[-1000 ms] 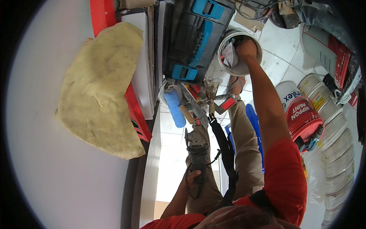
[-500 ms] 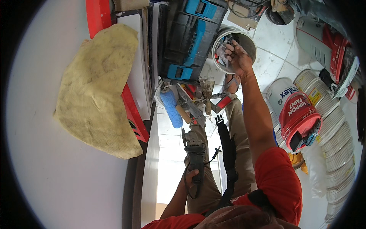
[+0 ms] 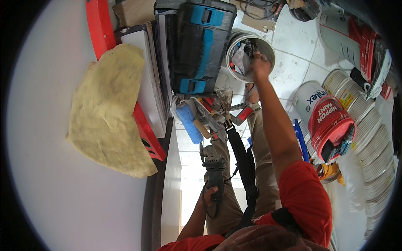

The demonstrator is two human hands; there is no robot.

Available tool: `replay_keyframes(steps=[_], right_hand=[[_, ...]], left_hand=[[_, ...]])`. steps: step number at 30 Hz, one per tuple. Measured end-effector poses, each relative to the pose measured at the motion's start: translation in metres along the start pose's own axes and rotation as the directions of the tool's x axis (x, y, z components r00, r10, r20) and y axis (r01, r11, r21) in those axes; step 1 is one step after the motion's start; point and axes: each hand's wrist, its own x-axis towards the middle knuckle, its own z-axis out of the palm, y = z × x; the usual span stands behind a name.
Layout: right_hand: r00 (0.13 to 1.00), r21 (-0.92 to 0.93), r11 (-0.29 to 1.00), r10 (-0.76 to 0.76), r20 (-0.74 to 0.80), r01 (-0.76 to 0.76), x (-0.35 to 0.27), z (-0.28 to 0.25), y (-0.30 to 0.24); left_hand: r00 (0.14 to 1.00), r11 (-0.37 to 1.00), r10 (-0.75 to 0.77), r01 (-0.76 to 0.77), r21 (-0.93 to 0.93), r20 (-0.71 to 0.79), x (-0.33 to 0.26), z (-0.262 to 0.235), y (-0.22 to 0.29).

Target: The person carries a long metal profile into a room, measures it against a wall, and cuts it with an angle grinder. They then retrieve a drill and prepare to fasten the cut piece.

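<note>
My left hand is closed round the body of a grey angle grinder, held low over my left leg with its cord looping beside it. Stretched far forward, my right hand dips into a white bucket, its fingers curled down inside the right part. Whatever those fingers hold, if anything, is hidden. Beside them in the bucket lie a crumpled pale plastic bag and some dark items.
A black toolbox with blue latches stands left of the bucket. Nearer lie a blue paint roller and a scraper. Red-and-white paint pails and a ribbed hose line the right. A yellow cloth lies left.
My right hand has turned from palm up with fingers spread to knuckles up, reaching lower into the bucket with fingers curled. The left hand keeps its hold on the angle grinder.
</note>
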Motion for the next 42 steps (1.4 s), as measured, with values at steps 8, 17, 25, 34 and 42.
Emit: replay_keyframes(steps=[8,17,25,34,42], right_hand=[[0.914,-0.822,0.439,-0.336,0.226,0.364,0.053,0.039,0.045],[0.952,-0.731,0.61,-0.191,0.239,0.306,0.081,0.039,0.036],[0.989,-0.406,0.906,0.145,0.022,-0.124,0.074,0.054,0.011],[0.931,0.052,0.963,0.27,-0.244,-0.265,0.062,0.065,-0.008],[0.979,0.605,0.77,0.18,0.096,-0.201,0.05,0.042,-0.007]], left_hand=[[1.0,0.998,-0.011,0.012,0.065,-0.014,-0.002,-0.013,0.004],[1.0,1.0,-0.016,0.016,0.015,0.0,0.0,-0.008,0.002],[1.0,0.999,-0.007,0.008,-0.053,0.025,0.003,-0.013,-0.007],[1.0,0.999,0.003,-0.002,-0.035,0.026,0.0,-0.011,-0.006],[0.999,1.0,-0.01,0.011,-0.022,0.045,0.001,-0.002,-0.002]])
